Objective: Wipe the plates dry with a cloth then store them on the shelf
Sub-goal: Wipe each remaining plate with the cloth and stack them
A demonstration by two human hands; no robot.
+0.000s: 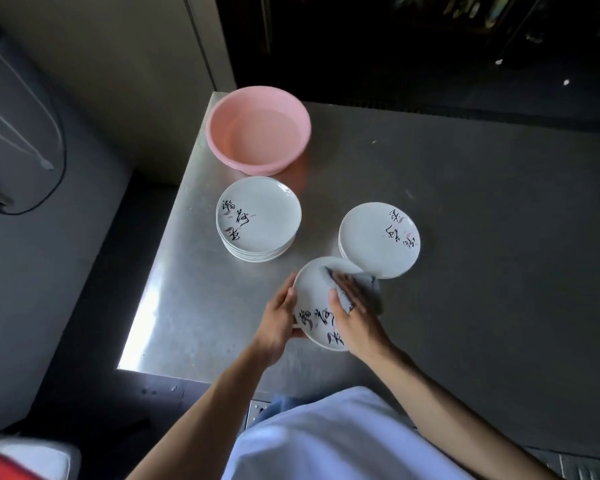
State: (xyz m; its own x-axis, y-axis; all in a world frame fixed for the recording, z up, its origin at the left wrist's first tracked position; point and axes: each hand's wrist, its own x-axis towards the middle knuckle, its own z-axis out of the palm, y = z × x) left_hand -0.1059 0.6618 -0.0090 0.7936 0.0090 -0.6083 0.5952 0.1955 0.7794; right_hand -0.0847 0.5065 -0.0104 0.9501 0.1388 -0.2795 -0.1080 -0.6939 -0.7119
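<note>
A white plate point(314, 299) with black calligraphy is held above the steel table, tilted a little. My left hand point(280, 317) grips its left rim. My right hand point(352, 306) presses a grey cloth point(369, 289) onto the plate's face, and its motion blurs the fingers. A stack of several matching plates point(258, 220) stands behind on the left. A lower stack of plates point(378, 239) lies to the right, and the held plate's upper edge overlaps it in the view.
A pink plastic basin point(258, 128) holding water sits at the table's far left corner. The steel table point(482, 220) stretches bare to the right. Its left edge drops to a dark floor. Dark shelving stands behind the table.
</note>
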